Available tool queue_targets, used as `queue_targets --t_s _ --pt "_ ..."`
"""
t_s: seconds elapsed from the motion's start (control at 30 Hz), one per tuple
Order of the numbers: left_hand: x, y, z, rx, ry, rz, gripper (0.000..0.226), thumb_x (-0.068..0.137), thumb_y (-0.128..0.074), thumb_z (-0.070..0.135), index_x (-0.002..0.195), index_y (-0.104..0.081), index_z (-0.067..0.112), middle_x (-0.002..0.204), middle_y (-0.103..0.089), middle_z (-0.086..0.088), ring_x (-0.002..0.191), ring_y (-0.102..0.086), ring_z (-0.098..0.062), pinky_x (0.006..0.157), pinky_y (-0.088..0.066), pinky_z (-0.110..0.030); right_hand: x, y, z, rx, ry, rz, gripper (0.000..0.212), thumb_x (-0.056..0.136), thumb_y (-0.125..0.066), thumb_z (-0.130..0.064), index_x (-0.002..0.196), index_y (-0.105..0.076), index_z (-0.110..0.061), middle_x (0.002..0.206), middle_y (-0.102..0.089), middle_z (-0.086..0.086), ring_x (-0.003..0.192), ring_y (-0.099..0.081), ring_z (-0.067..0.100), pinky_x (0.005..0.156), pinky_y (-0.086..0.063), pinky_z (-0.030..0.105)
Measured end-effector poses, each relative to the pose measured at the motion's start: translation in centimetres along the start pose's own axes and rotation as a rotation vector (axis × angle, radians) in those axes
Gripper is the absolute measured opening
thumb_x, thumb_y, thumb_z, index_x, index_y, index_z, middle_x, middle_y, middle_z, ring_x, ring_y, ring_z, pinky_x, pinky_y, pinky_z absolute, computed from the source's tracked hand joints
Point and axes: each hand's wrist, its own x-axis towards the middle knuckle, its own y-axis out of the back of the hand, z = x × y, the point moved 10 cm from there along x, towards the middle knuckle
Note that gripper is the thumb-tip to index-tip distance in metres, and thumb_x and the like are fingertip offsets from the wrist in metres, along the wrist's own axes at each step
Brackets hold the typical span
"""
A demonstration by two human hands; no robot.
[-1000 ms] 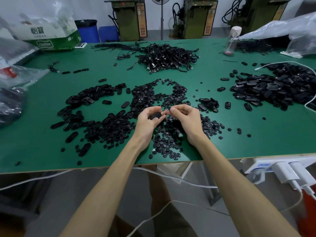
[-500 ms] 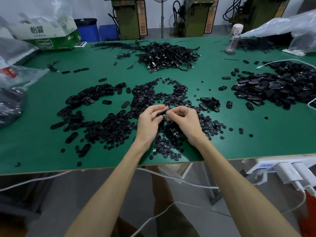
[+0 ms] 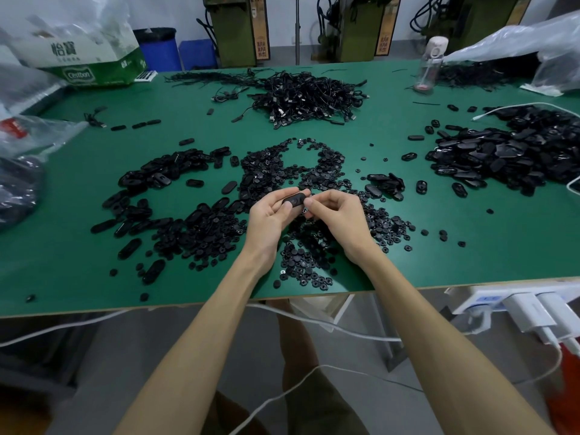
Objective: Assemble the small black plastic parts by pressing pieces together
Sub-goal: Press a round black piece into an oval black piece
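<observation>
My left hand grips a black oval shell between thumb and fingers, just above the green table. My right hand has its fingers curled, and their tips meet the right end of that shell; anything pinched there is hidden. Both hands hover over a spread of small round black parts. More oval shells lie in a pile to the left.
A heap of black oval pieces lies at the right, and a tangle of black cables at the back centre. A clear bottle, plastic bags and a cardboard box stand along the far edge. White chargers hang off the front right.
My hands have stayed together over the round parts. The oval shell in my left hand has turned so its long face shows, with my right fingertips at its end.
</observation>
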Motion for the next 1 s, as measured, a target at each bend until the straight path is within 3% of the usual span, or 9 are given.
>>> queue_targets --t_s 0.17,0.3,0.4,0.5,0.57,0.77,1.0 --pt "0.0 -0.1 -0.1 0.019 0.009 -0.017 0.032 0.106 -0.046 -0.002 0.133 -0.063 -0.001 0.122 -0.074 -0.015 0.117 -0.070 -0.026 0.108 -0.052 -0.042 -0.1 0.1 -0.1 -0.001 -0.007 0.007 0.012 0.093 -0.077 -0.025 0.093 -0.077 -0.013 0.079 -0.078 0.002 0.083 -0.075 0.022 0.093 -0.058 0.046" --pt "-0.2 -0.1 0.6 0.028 -0.036 -0.015 0.029 0.107 -0.048 0.001 0.129 -0.066 0.000 0.122 -0.074 -0.012 0.117 -0.070 -0.024 0.100 -0.057 -0.041 -0.1 0.0 -0.2 0.000 -0.012 -0.002 0.013 0.092 -0.077 -0.026 0.093 -0.077 -0.014 0.079 -0.078 0.002 0.084 -0.075 0.023 0.092 -0.058 0.045" --pt "-0.2 0.0 1.0 0.100 -0.077 -0.008 0.029 0.106 -0.050 0.001 0.128 -0.068 0.005 0.120 -0.076 -0.006 0.116 -0.069 -0.022 0.091 -0.056 -0.030 -0.2 -0.1 -0.2 0.003 -0.005 -0.010 0.013 0.092 -0.077 -0.027 0.093 -0.077 -0.014 0.079 -0.078 0.001 0.083 -0.075 0.022 0.093 -0.058 0.044" --pt "-0.3 0.0 1.2 0.113 -0.105 -0.013 0.030 0.105 -0.051 -0.001 0.128 -0.068 0.006 0.120 -0.076 -0.004 0.120 -0.068 -0.015 0.097 -0.053 -0.023 -0.2 -0.1 -0.3 0.017 0.012 -0.020 0.012 0.093 -0.077 -0.026 0.094 -0.077 -0.013 0.080 -0.079 0.001 0.084 -0.075 0.021 0.093 -0.058 0.042" --pt "-0.3 0.1 1.3 0.135 -0.111 -0.006 0.033 0.103 -0.051 -0.004 0.129 -0.069 0.008 0.121 -0.076 0.000 0.119 -0.067 -0.010 0.090 -0.053 -0.020 -0.2 -0.1 -0.4 0.043 0.019 -0.028 0.011 0.093 -0.077 -0.024 0.095 -0.077 -0.013 0.082 -0.079 0.003 0.083 -0.075 0.019 0.091 -0.058 0.038" --pt "-0.1 0.5 0.9 0.144 -0.115 0.035 0.036 0.097 -0.059 -0.010 0.123 -0.073 0.010 0.113 -0.074 -0.008 0.092 -0.072 -0.009 0.078 -0.057 -0.022 -0.1 0.0 -0.3 0.123 0.033 -0.040 0.010 0.093 -0.076 -0.017 0.096 -0.077 -0.008 0.083 -0.078 0.008 0.082 -0.074 0.018 0.085 -0.058 0.029" --pt "-0.3 1.4 0.7 -0.002 -0.082 0.118 0.017 0.096 -0.066 -0.005 0.107 -0.071 0.006 0.098 -0.066 -0.011 0.082 -0.077 -0.018 0.077 -0.062 -0.028 0.0 0.0 0.0 0.125 0.023 -0.036 0.007 0.094 -0.076 -0.020 0.093 -0.078 -0.013 0.082 -0.078 0.005 0.079 -0.073 0.014 0.079 -0.054 0.024"
